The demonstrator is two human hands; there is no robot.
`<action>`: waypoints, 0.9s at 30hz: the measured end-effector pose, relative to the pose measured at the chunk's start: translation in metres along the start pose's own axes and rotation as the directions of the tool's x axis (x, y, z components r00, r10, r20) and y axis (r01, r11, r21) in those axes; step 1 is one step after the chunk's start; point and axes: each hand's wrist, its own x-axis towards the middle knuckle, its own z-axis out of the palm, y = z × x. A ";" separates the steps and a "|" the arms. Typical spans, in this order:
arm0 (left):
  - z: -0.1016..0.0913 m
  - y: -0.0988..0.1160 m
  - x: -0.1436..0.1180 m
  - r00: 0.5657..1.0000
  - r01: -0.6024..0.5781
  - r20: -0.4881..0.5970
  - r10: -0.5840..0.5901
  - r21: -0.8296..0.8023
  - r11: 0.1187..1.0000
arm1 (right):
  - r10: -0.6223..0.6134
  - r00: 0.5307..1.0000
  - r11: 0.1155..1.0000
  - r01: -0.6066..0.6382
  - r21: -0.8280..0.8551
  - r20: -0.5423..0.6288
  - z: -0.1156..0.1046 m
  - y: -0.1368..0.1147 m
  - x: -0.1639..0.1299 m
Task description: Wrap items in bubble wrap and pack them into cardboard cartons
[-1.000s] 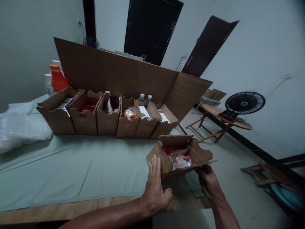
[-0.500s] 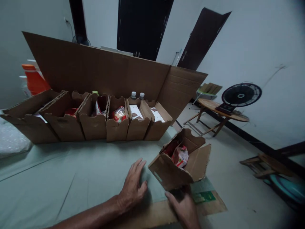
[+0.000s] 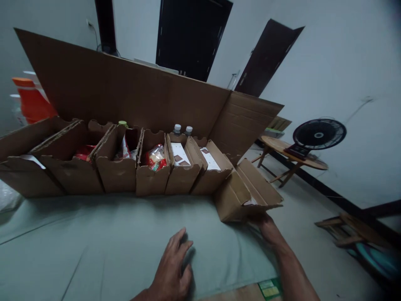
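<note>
At the right end of a row of cardboard bins, my right hand point(image 3: 266, 228) grips the lower front of a cardboard bin point(image 3: 230, 200); most of its fingers are hidden beneath it. That bin is slightly tilted, and only a pale bit of its contents shows. My left hand point(image 3: 173, 263) hovers over or rests on the green cloth point(image 3: 125, 234), fingers apart, holding nothing. Beside the held bin stands a bin with a white box point(image 3: 209, 159); left of it are another white box point(image 3: 180, 154) and a bin with a red and clear packet point(image 3: 156, 157).
A tall cardboard panel point(image 3: 140, 92) stands behind the row, with two white-capped bottles point(image 3: 177, 128) in front of it. An orange bottle point(image 3: 34, 100) is at the far left. Beyond the table's right edge stand a fan point(image 3: 319, 134) on a wooden table and a low stool point(image 3: 347, 225).
My right hand has carried the bin with it forward, away from me, to the right end of the row. My left hand has drawn slightly lower in view, still empty.
</note>
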 end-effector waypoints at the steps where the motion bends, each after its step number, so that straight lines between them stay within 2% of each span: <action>1: 0.001 -0.002 0.000 1.000 -0.017 -0.001 0.017 -0.001 1.000 | 0.003 1.000 1.000 -0.004 0.027 0.012 0.001 0.001 0.014; 6: 0.005 -0.008 -0.001 0.995 -0.089 -0.049 0.089 0.007 0.996 | 0.015 1.000 0.986 -0.019 0.164 0.025 0.025 0.006 0.060; 12: 0.008 -0.008 0.000 0.995 -0.078 -0.054 0.080 0.032 0.996 | 0.017 1.000 0.980 -0.014 0.199 -0.012 0.054 0.004 0.081; 16: 0.008 -0.016 -0.002 0.997 -0.076 0.034 0.075 0.046 0.996 | 0.040 0.994 0.990 -0.025 0.139 -0.104 0.056 -0.003 0.067; 18: 0.007 -0.020 -0.002 0.993 -0.089 0.079 0.085 0.043 0.995 | 0.046 0.978 0.996 -0.030 0.085 -0.204 0.052 -0.011 0.050; 20: 0.007 -0.020 -0.002 0.992 -0.079 0.100 0.075 0.036 0.996 | 0.032 0.943 0.999 -0.022 0.034 -0.331 0.048 -0.028 0.030; 22: 0.005 -0.017 -0.002 0.993 -0.059 0.100 0.056 0.026 0.998 | -0.039 0.924 0.999 0.043 0.002 -0.379 0.051 -0.057 0.013; 23: 0.004 -0.015 -0.002 0.994 -0.053 0.094 0.051 0.019 0.998 | -0.096 0.930 0.995 0.096 -0.017 -0.356 0.056 -0.075 0.007; 25: 0.002 -0.009 -0.001 0.996 -0.041 0.077 0.040 0.007 0.999 | -0.283 0.947 0.958 0.271 -0.091 -0.152 0.071 -0.114 0.007; 27: 0.000 -0.005 0.001 0.998 -0.027 0.058 0.028 -0.007 1.000 | -0.349 0.937 0.906 0.342 -0.251 0.019 0.088 -0.147 0.017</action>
